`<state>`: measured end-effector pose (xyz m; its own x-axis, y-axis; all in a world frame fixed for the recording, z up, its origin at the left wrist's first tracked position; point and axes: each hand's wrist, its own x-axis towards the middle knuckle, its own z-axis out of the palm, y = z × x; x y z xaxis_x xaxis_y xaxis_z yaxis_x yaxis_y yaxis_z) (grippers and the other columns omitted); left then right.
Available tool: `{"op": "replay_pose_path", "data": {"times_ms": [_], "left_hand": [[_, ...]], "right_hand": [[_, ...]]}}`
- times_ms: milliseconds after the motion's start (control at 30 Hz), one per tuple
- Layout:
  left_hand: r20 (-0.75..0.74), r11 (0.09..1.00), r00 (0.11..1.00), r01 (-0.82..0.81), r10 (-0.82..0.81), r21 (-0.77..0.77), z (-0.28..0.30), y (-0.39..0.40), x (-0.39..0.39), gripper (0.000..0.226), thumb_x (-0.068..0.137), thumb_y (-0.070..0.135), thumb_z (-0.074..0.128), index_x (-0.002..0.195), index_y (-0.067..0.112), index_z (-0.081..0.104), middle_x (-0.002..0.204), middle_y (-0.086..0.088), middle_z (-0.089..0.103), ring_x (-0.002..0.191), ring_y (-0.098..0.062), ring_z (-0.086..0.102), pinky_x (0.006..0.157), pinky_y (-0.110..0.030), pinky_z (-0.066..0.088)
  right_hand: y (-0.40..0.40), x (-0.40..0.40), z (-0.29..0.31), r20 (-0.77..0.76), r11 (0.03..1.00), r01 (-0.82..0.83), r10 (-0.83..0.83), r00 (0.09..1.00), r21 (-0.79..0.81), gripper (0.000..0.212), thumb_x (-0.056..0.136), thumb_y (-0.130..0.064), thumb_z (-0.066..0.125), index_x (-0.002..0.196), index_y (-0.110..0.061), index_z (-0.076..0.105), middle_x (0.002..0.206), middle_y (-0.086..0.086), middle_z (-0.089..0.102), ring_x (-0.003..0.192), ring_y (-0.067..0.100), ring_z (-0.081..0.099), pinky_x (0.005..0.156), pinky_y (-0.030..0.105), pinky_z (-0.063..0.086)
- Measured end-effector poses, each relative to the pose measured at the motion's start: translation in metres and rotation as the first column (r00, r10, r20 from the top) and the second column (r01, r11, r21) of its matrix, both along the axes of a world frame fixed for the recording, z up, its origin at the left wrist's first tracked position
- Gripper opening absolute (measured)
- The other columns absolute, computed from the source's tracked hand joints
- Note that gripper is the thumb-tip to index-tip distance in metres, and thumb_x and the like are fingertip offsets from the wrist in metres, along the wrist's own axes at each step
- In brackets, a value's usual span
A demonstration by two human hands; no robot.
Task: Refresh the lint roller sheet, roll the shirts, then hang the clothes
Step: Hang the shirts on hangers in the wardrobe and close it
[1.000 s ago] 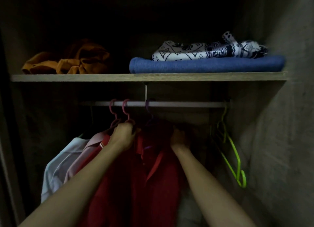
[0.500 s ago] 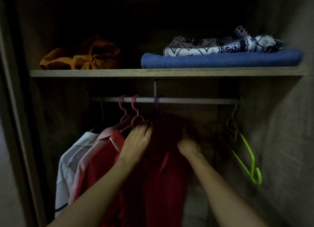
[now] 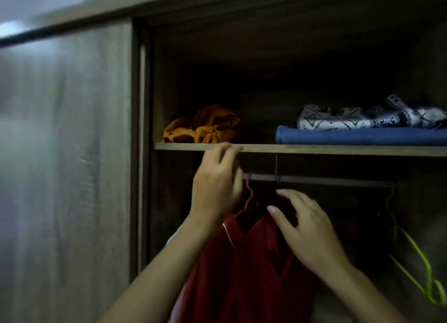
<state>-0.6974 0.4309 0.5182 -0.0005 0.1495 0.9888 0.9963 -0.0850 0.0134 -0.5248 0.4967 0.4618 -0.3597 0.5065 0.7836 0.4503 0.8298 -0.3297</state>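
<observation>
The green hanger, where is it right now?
In the head view, the green hanger hangs at the far right of the closet rail, apart from the red shirts and both hands.

The left hand [image 3: 215,184] hides the rail's [image 3: 314,180] left end. Right of the rail, the green hanger's [image 3: 420,269] hook is lost in darkness.

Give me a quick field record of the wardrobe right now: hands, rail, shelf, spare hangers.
left hand: raised by the rail, fingers loosely curled; whether it holds anything cannot be told
right hand: open, fingers spread over the red shirt
red shirt: hanging on a pink hanger hooked on the rail
shelf: orange cloth at left; patterned cloth on folded blue cloth at right
green hangers: far right, no clothes on them
</observation>
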Motion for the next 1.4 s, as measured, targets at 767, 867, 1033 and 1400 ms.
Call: {"op": "replay_pose_path", "data": {"times_ms": [767,867,1033,1400], "left_hand": [[0.323,0.639,0.915,0.1,0.242,-0.763,0.142,0.033,-0.137,0.091,0.074,0.047,0.075,0.144,0.01,0.031,0.144,-0.014,0.041,0.131,-0.032,0.041,0.106,-0.042,0.036],[0.313,0.69,0.925,0.083,0.215,-0.719,0.137,0.035,-0.135,0.056,0.079,0.028,0.074,0.124,0.007,0.049,0.127,-0.016,0.053,0.114,-0.031,0.052,0.094,-0.037,0.045],[0.317,0.765,0.942,0.121,0.114,-0.633,0.13,0.035,-0.132,0.017,0.083,0.019,0.066,0.091,0.016,0.052,0.095,-0.006,0.056,0.09,-0.022,0.056,0.07,-0.029,0.04],[0.297,0.775,0.881,0.467,-0.367,-0.426,0.135,-0.04,-0.103,0.048,0.091,0.02,0.058,0.136,0.022,0.043,0.12,0.003,0.05,0.1,-0.006,0.05,0.075,-0.017,0.041]], "right_hand": [[0.056,-0.162,0.21,0.405,0.959,0.006,0.114,0.907,-0.283,0.077,0.079,-0.023,0.075,0.144,-0.014,0.036,0.137,0.008,0.048,0.127,0.027,0.045,0.095,0.028,0.035],[0.055,-0.17,0.205,0.428,0.98,0.052,0.037,0.903,-0.193,0.066,0.081,-0.021,0.072,0.139,-0.012,0.043,0.132,0.01,0.053,0.12,0.026,0.051,0.088,0.027,0.038],[0.053,-0.161,0.202,0.328,0.994,-0.043,0.074,0.942,-0.101,0.04,0.082,-0.013,0.07,0.119,-0.013,0.057,0.103,0.002,0.054,0.101,0.022,0.055,0.081,0.03,0.04],[-0.009,-0.103,0.187,-0.081,0.945,-0.325,0.321,0.943,-0.043,0.023,0.088,-0.011,0.063,0.11,-0.012,0.062,0.106,0.008,0.065,0.097,0.015,0.063,0.08,0.031,0.055]]}}
